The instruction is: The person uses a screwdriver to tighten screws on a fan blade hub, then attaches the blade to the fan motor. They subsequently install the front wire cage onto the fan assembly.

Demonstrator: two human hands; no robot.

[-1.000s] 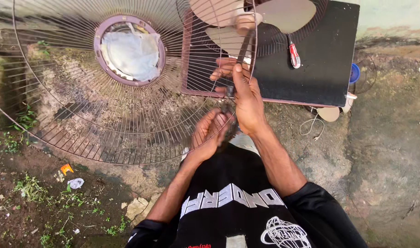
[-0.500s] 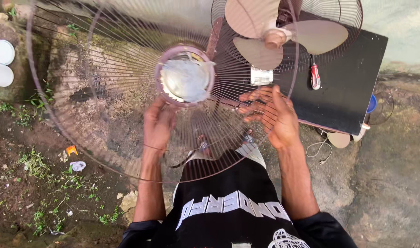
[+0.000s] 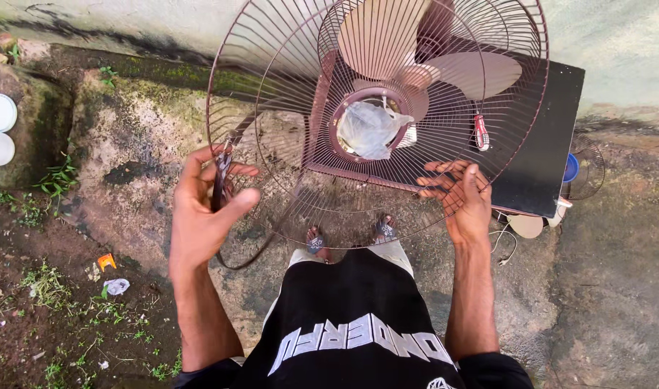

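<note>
Hands [image 3: 203, 216] [image 3: 462, 198] — fan grille [image 3: 293, 86] between

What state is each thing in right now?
Fan grille: off the fan, held up by both hands.
Left hand: gripping the grille rim.
Right hand: fingers spread against the grille.
Fan blades: uncovered, lying on the black board.

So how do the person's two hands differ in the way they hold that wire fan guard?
The left hand curls its fingers round the wire fan guard at its rim, gripping it, while the right hand lies flat and open against the wires. The left hand sits at the guard's left edge; the right hand sits lower right. Both touch the same guard.
</note>
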